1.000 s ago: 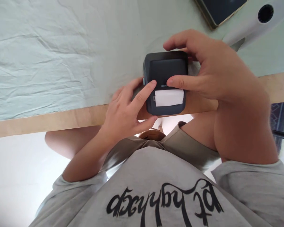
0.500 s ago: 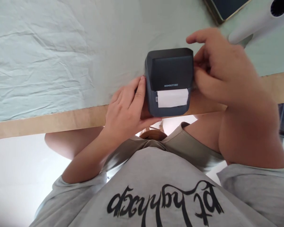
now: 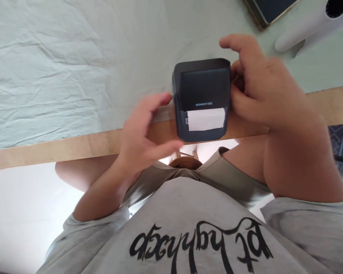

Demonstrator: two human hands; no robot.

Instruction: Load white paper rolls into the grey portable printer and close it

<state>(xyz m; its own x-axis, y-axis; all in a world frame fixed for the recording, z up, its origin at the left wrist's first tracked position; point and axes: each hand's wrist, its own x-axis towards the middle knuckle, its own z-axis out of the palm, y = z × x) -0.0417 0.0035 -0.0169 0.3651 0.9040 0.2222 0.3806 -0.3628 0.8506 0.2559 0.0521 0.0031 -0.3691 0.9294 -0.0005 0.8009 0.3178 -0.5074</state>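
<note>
A dark label printer (image 3: 204, 87) marked NIIMBOT stands at the front edge of the table. From its front slot a blank white paper label (image 3: 205, 119) sticks out. My left hand (image 3: 143, 133) is open beside the printer's left side, thumb and fingers spread, slightly blurred and holding nothing. At the right side, my right hand (image 3: 254, 80) has its thumb and curled fingers against the printer's casing, while the index finger reaches out past its back corner. The tips of the curled fingers are partly hidden.
A pale green cloth (image 3: 74, 76) covers the table, with creases on the left. Along the front runs a bare wooden edge (image 3: 60, 143). At the upper right lie a dark, flat device (image 3: 274, 9) and a white cylindrical object (image 3: 308, 32). A stool (image 3: 185, 163) shows below.
My left hand has come off the printer's left side and opened away from it. My right hand stays at the right side, shifted slightly left. The view has moved a little.
</note>
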